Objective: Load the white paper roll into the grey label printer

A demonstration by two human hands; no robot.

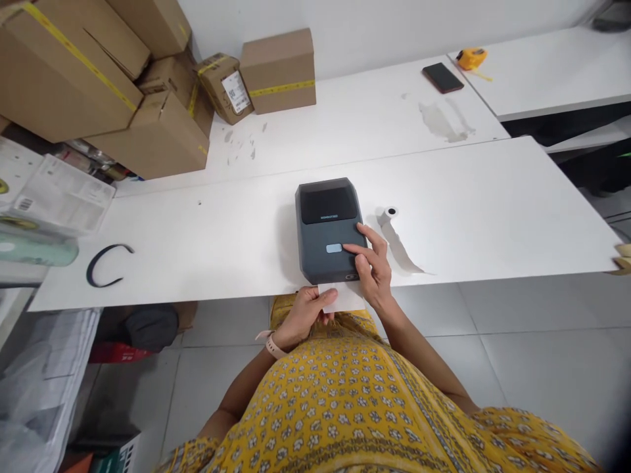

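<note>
A dark grey label printer (315, 236) stands near the front edge of the white table, with a light rectangular button on its top. White paper (345, 299) sticks out from the printer's near end, over the table edge. My left hand (310, 307) pinches this paper between thumb and fingers. At the printer's right side is my right hand (373, 263), its fingers apart and holding nothing. One fingertip reaches the edge of the button; whether it presses, I cannot tell. Just right of the printer lies a small paper roll (391, 213) with a loose strip unrolled toward me.
Cardboard boxes (279, 72) with yellow tape stand at the back left. A black headband (93, 269) lies on the left of the table (236, 223), near a green bottle (44, 248). At the back right are a phone (442, 77) and a yellow tape measure (472, 59).
</note>
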